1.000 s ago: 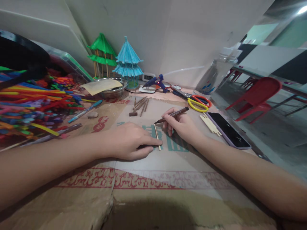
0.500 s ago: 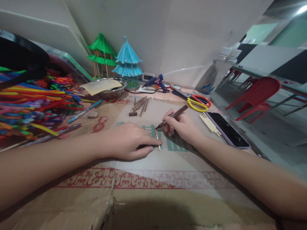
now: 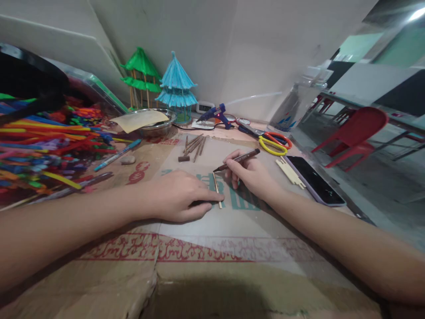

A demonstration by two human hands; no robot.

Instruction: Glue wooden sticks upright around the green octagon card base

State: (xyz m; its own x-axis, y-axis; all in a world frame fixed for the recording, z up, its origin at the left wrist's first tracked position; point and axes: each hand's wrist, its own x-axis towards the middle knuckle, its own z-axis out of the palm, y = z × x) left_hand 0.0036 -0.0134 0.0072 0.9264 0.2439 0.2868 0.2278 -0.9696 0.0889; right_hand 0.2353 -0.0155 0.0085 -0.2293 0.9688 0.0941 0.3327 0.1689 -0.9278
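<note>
The person's left hand lies flat and loosely spread, gripping nothing, its index finger pressing a thin stick onto the cardboard. That finger covers part of the stick's nearer half. The right hand is closed around a brown marker, its tip at the stick's far end.

Just beyond the hands lie brown sticks, with a brown cap beside them. To the right, pale sticks sit next to a phone, with scissors behind. A glue gun rests near the wall. Farther left, a paper sheet lies across a metal bowl, partly hiding it; the bowl stands in front of a green model house and a blue model house. A heap of colourful pipe cleaners crowds the left side, a blue pen near its edge.
</note>
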